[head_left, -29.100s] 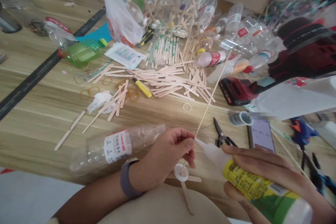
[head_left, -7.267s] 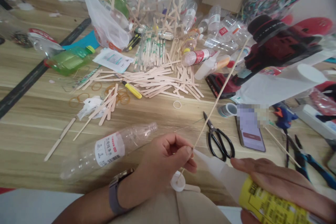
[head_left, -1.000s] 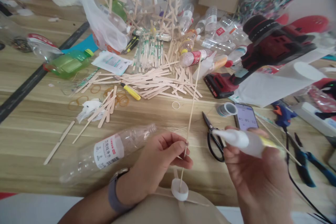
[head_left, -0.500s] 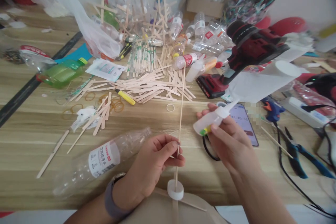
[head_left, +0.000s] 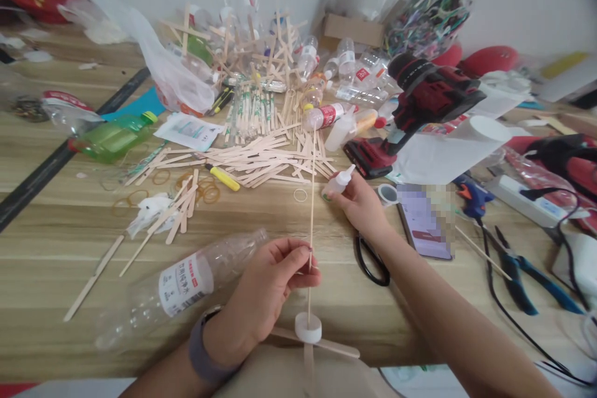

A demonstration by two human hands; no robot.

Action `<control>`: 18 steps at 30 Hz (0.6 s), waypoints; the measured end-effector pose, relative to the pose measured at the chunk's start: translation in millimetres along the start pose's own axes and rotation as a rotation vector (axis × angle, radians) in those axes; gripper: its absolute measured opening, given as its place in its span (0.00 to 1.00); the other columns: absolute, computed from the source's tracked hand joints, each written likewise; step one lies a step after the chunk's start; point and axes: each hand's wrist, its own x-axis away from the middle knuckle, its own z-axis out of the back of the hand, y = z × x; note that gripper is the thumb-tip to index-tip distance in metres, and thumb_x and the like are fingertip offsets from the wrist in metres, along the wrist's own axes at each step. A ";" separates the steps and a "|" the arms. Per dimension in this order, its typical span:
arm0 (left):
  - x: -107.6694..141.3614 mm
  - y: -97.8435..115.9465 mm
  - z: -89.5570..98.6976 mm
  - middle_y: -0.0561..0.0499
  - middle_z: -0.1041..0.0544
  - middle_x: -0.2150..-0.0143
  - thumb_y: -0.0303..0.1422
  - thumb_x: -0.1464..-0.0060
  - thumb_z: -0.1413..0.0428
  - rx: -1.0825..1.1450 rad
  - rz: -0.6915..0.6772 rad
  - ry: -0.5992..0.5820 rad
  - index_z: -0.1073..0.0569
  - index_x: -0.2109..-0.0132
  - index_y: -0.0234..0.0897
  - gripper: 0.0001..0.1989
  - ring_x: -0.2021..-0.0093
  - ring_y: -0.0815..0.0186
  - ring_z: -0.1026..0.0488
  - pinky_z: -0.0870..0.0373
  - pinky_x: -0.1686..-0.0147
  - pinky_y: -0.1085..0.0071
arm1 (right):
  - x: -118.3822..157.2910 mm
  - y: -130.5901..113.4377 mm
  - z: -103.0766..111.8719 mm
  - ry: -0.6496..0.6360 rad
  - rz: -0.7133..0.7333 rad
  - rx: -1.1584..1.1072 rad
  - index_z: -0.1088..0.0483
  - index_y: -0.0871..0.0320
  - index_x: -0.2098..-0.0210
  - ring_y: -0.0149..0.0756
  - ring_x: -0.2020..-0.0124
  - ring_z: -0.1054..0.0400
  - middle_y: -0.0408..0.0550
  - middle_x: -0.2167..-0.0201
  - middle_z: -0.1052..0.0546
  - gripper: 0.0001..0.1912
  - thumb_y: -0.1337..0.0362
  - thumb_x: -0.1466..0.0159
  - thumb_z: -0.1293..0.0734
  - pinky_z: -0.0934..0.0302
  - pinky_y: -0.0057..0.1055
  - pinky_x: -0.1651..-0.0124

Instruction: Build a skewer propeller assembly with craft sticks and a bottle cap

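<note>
My left hand [head_left: 280,283] is closed, pinching a thin wooden skewer [head_left: 312,205] that points away from me. At the skewer's near end is a white bottle cap [head_left: 308,328], with flat craft sticks [head_left: 338,347] beneath it. Farther off, my right hand [head_left: 361,202] has its fingers closed round a small glue bottle [head_left: 342,180] with a white nozzle, low over the table to the right of the skewer. A clear plastic bottle [head_left: 224,261] lies on its side left of my left hand.
A heap of craft sticks [head_left: 261,158] and a yellow cutter [head_left: 224,178] lie ahead. On the right are a red drill [head_left: 420,99], a phone [head_left: 422,224], scissors with a black handle [head_left: 372,264], a glue gun [head_left: 473,196] and pliers [head_left: 522,273]. A green bottle [head_left: 116,135] lies at left.
My right hand has moved forward and left with the glue bottle, away from me and lower over the table. The skewer and cap, still at my left hand, have shifted slightly left in view.
</note>
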 end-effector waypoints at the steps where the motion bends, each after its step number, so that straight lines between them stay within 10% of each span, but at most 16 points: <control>1: -0.6 -0.4 0.3 0.57 0.25 0.76 0.40 0.64 0.29 -0.001 -0.005 -0.004 0.25 0.72 0.34 0.17 0.74 0.74 0.29 0.30 0.72 0.80 | 1.5 0.6 1.6 0.012 0.006 0.010 0.33 0.54 0.56 0.47 0.54 0.27 0.49 0.57 0.22 0.21 0.59 0.48 0.28 0.34 0.49 0.46; 5: -2.6 -3.1 1.7 0.57 0.25 0.75 0.40 0.62 0.30 -0.010 -0.018 -0.011 0.25 0.72 0.33 0.16 0.74 0.74 0.29 0.29 0.72 0.80 | 27.7 -14.6 15.0 0.143 0.019 0.078 0.34 0.55 0.51 0.50 0.47 0.31 0.54 0.49 0.27 0.26 0.57 0.48 0.27 0.37 0.50 0.44; 9: -2.2 -6.9 2.8 0.56 0.26 0.75 0.39 0.60 0.31 -0.026 -0.021 -0.018 0.25 0.71 0.33 0.16 0.74 0.73 0.29 0.29 0.71 0.77 | 75.5 -48.5 19.0 0.406 0.130 0.258 0.29 0.52 0.59 0.42 0.61 0.31 0.48 0.61 0.26 0.08 0.58 0.37 0.33 0.36 0.43 0.55; 13: -0.7 -9.8 2.2 0.55 0.25 0.74 0.39 0.57 0.33 -0.055 -0.038 -0.024 0.26 0.70 0.33 0.14 0.75 0.73 0.28 0.28 0.70 0.76 | 100.5 -70.5 7.4 -0.031 0.057 0.092 0.27 0.51 0.65 0.38 0.66 0.30 0.45 0.69 0.24 0.05 0.60 0.35 0.35 0.37 0.37 0.63; 18: -2.0 -13.0 2.3 0.56 0.25 0.73 0.37 0.55 0.34 -0.080 -0.055 -0.006 0.24 0.69 0.32 0.12 0.75 0.74 0.28 0.28 0.70 0.77 | 97.4 -71.8 -5.0 -0.244 -0.141 -0.049 0.25 0.54 0.66 0.37 0.70 0.29 0.45 0.72 0.22 0.08 0.59 0.38 0.34 0.35 0.34 0.66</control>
